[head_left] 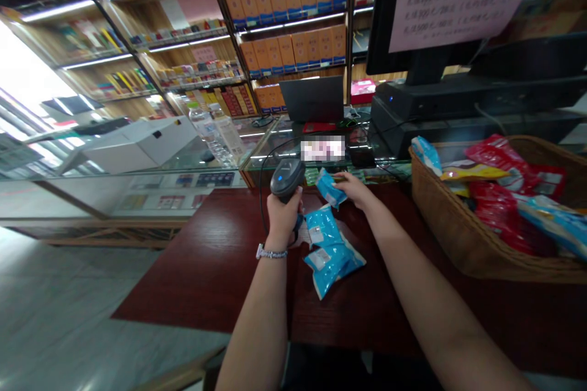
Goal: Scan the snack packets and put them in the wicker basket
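Barcode scanner clenched in fingers of left hand, blue packet grasped in fingers of right hand, both above desk at lower centre of frame.

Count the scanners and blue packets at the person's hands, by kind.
Barcode scanner: 1, in the left hand
Blue packets: 3, one in the right hand, two on the counter
Total: 4

Black barcode scanner, stacked blue packets
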`<state>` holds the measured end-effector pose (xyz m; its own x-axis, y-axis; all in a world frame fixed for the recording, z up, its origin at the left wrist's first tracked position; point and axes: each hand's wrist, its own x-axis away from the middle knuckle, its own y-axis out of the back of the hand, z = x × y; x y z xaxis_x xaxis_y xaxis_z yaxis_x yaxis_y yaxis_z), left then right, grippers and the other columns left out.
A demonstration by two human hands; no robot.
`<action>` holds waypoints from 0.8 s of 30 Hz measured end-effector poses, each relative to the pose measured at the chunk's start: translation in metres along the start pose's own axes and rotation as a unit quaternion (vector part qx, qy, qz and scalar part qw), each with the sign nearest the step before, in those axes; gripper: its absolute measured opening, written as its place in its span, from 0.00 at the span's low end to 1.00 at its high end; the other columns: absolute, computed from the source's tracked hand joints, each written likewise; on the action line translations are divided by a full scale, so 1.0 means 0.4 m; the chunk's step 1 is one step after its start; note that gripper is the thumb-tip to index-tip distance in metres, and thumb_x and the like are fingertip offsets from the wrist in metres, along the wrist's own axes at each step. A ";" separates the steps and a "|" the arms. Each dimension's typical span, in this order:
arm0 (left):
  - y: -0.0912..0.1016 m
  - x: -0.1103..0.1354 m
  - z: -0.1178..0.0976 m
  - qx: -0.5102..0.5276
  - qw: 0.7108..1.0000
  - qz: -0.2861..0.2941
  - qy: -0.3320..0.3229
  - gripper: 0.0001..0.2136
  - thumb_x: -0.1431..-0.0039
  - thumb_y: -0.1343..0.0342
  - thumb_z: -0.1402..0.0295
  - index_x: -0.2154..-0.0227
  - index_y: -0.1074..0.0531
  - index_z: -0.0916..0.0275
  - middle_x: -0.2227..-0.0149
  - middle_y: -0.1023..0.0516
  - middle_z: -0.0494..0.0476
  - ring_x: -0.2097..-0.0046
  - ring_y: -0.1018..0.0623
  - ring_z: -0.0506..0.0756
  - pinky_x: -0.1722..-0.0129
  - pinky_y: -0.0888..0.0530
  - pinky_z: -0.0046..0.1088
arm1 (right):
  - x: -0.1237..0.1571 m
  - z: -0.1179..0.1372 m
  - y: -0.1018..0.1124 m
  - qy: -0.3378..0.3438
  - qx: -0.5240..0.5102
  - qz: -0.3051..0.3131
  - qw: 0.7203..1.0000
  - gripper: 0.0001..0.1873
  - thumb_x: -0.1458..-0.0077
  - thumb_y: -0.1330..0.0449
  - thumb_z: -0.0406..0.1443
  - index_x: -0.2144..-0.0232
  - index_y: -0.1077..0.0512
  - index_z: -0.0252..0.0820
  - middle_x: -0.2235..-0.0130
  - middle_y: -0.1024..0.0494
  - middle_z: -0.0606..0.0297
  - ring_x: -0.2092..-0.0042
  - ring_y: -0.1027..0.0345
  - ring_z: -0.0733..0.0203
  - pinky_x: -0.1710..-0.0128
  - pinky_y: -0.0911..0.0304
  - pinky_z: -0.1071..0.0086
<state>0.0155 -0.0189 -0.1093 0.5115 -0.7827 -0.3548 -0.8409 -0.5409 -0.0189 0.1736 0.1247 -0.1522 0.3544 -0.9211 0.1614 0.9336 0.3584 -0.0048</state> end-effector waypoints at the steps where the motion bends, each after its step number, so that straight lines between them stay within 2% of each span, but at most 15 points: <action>1: 0.000 0.000 -0.001 0.002 1.000 0.000 0.001 0.11 0.50 0.36 0.64 0.79 0.29 0.64 0.85 0.31 0.48 0.84 0.31 0.49 0.83 0.33 0.24 | 0.001 0.007 0.006 -0.018 -0.024 0.012 0.999 0.21 0.48 0.39 0.32 0.50 0.32 0.45 0.64 0.23 0.65 0.63 0.27 0.59 0.55 0.30 0.58; 4: -0.002 -0.001 0.003 0.004 1.000 0.006 0.004 0.11 0.50 0.36 0.63 0.79 0.29 0.64 0.85 0.31 0.48 0.84 0.31 0.49 0.84 0.32 0.24 | 0.004 0.015 0.020 -0.062 -0.076 0.047 0.994 0.19 0.46 0.42 0.31 0.51 0.32 0.45 0.65 0.22 0.66 0.66 0.26 0.60 0.59 0.28 0.58; 7: -0.002 -0.002 0.009 0.002 1.000 0.012 0.004 0.11 0.50 0.36 0.63 0.79 0.29 0.64 0.85 0.31 0.48 0.84 0.31 0.49 0.83 0.32 0.24 | 0.006 0.012 0.024 -0.102 -0.128 0.064 0.984 0.09 0.40 0.47 0.36 0.60 0.30 0.42 0.67 0.20 0.62 0.65 0.24 0.58 0.60 0.27 0.57; 9: -0.001 -0.002 0.012 0.000 1.000 0.013 0.001 0.12 0.49 0.36 0.63 0.79 0.29 0.64 0.85 0.31 0.48 0.84 0.31 0.49 0.83 0.32 0.24 | 0.007 0.010 0.021 -0.125 -0.178 0.077 0.973 0.14 0.37 0.49 0.44 0.64 0.29 0.41 0.67 0.20 0.60 0.66 0.24 0.57 0.60 0.26 0.57; 10: 0.000 -0.002 0.013 -0.002 1.000 0.015 -0.002 0.12 0.49 0.36 0.63 0.80 0.29 0.64 0.85 0.31 0.48 0.84 0.31 0.49 0.83 0.32 0.24 | 0.008 0.011 0.019 -0.130 -0.196 0.083 0.968 0.16 0.37 0.47 0.46 0.65 0.29 0.40 0.68 0.20 0.59 0.66 0.24 0.57 0.60 0.26 0.58; 12: 0.002 -0.002 0.015 -0.006 1.000 0.019 -0.008 0.12 0.48 0.37 0.62 0.80 0.28 0.64 0.85 0.31 0.48 0.84 0.31 0.49 0.83 0.32 0.24 | 0.009 0.019 0.015 -0.128 -0.212 0.089 0.965 0.12 0.40 0.41 0.43 0.66 0.27 0.39 0.68 0.19 0.59 0.67 0.24 0.58 0.61 0.26 0.61; 15: 0.005 -0.003 0.020 -0.016 0.999 0.035 -0.018 0.12 0.47 0.37 0.62 0.79 0.28 0.64 0.85 0.30 0.49 0.83 0.30 0.49 0.82 0.32 0.25 | 0.011 0.047 0.019 -0.061 -0.229 0.053 0.970 0.05 0.44 0.37 0.35 0.66 0.25 0.38 0.68 0.18 0.60 0.68 0.24 0.60 0.63 0.26 0.66; 20: 0.004 0.007 0.023 -0.035 0.995 0.092 -0.025 0.12 0.47 0.37 0.62 0.78 0.25 0.65 0.84 0.29 0.51 0.83 0.30 0.49 0.81 0.32 0.25 | 0.022 0.109 0.068 0.141 -0.296 -0.061 0.943 0.14 0.53 0.30 0.36 0.61 0.24 0.45 0.64 0.17 0.69 0.63 0.22 0.62 0.60 0.26 0.68; 22: 0.000 0.014 0.022 -0.045 0.992 0.118 -0.027 0.10 0.48 0.36 0.63 0.77 0.25 0.66 0.84 0.29 0.50 0.83 0.31 0.49 0.81 0.32 0.25 | 0.028 0.126 0.089 0.177 -0.308 -0.100 0.929 0.16 0.56 0.29 0.38 0.62 0.25 0.47 0.63 0.17 0.71 0.61 0.22 0.61 0.59 0.26 0.67; 24: -0.006 0.020 0.022 -0.055 0.988 0.138 -0.032 0.09 0.50 0.35 0.66 0.77 0.25 0.66 0.84 0.28 0.50 0.83 0.31 0.49 0.80 0.32 0.25 | 0.035 0.135 0.102 0.183 -0.317 -0.111 0.924 0.16 0.56 0.30 0.39 0.63 0.25 0.47 0.63 0.17 0.71 0.60 0.22 0.60 0.60 0.25 0.67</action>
<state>0.0201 -0.0213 -0.1204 0.2505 -0.8862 -0.3898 -0.9205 -0.3427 0.1877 0.2138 0.1349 -0.0969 0.0365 -0.9925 -0.1163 0.7883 0.1002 -0.6071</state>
